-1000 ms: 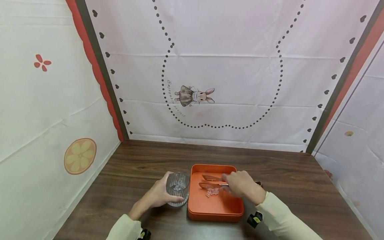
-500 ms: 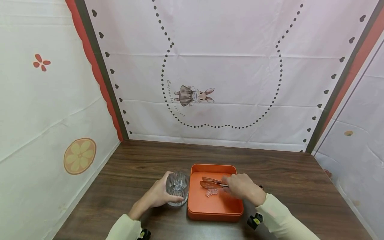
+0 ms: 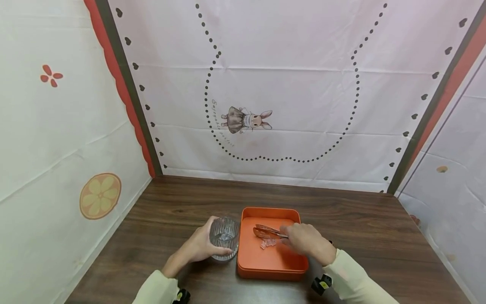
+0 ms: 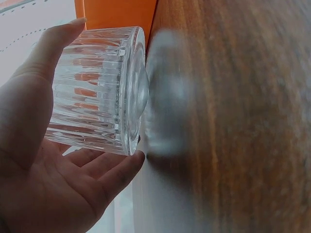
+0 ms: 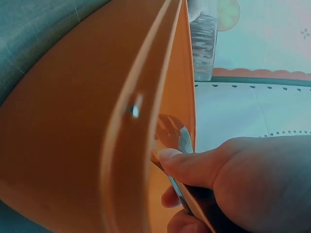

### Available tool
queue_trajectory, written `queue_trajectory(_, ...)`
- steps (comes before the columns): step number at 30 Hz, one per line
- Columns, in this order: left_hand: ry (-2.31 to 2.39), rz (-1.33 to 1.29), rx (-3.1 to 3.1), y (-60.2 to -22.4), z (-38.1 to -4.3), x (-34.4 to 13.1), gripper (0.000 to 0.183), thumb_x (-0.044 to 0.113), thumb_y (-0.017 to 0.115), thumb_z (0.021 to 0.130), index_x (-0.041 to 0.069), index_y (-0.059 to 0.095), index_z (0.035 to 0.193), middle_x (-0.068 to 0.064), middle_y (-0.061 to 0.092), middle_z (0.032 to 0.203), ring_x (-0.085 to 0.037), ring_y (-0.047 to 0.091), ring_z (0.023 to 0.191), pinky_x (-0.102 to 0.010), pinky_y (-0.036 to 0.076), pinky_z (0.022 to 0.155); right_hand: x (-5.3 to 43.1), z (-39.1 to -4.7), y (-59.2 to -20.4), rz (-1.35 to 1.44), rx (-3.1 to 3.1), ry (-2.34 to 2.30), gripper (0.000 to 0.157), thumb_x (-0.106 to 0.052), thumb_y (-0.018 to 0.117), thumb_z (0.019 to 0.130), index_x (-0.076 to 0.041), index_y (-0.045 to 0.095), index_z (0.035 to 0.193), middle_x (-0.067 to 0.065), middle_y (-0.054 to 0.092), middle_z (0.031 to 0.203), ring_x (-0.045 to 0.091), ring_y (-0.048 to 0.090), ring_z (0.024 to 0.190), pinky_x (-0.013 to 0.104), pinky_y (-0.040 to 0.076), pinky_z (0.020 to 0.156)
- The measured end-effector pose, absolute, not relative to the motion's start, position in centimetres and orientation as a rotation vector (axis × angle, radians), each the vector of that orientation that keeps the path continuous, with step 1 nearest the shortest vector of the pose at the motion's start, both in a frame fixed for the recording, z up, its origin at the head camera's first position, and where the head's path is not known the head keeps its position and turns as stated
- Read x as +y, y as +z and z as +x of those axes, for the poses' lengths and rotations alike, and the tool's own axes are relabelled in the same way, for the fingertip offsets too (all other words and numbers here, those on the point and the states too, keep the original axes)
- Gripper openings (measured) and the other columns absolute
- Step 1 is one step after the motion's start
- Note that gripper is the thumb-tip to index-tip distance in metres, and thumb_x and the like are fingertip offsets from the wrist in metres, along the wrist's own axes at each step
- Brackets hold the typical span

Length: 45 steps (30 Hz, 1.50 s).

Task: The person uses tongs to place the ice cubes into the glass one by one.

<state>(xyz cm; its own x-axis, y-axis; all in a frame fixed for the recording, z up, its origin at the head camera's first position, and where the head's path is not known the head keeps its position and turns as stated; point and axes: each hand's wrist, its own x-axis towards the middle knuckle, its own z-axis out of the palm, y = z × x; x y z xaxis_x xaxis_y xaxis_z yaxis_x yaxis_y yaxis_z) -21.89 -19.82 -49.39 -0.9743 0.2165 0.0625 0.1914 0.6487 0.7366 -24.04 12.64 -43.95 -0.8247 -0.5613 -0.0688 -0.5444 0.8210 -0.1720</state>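
My left hand (image 3: 198,245) holds a ribbed clear drinking glass (image 3: 225,233) just left of an orange tray (image 3: 273,273). In the left wrist view, thumb and fingers lie on either side of the glass (image 4: 95,94), its base close to the tabletop. Over the tray, my right hand (image 3: 306,240) grips metal tongs (image 3: 263,232); their two heads point left and stand close together. Several small clear cubes (image 3: 268,243), like ice, lie in a cluster on the tray floor beside the tong heads. The right wrist view shows the thumb on the tongs (image 5: 169,132), with the cubes hidden.
The tray's raised walls stand between the glass and the cubes. Under everything is a dark wooden table (image 3: 186,194). Printed white cloth (image 3: 303,105) hangs behind the table and along both sides.
The tong heads, spread apart a second ago, have come together near the cubes. My left hand and the glass stay in place.
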Motion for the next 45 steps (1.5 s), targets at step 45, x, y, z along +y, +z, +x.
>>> queue_trajectory(45, 1.247, 0.338, 2.822, -49.50, -22.07, -19.77, 0.096, 0.047, 0.092, 0.062, 0.011, 0.042, 0.136, -0.005, 0.064, 0.107, -0.017, 0.060, 0.096, -0.042, 0.050, 0.086, 12.46, -23.63, -44.50, -0.917, 3.007, -0.050, 0.020, -0.035, 0.070, 0.092, -0.017, 0.060, 0.088, -0.003, 0.047, 0.058, 0.016, 0.045, 0.048, 0.037, 0.044, 0.049)
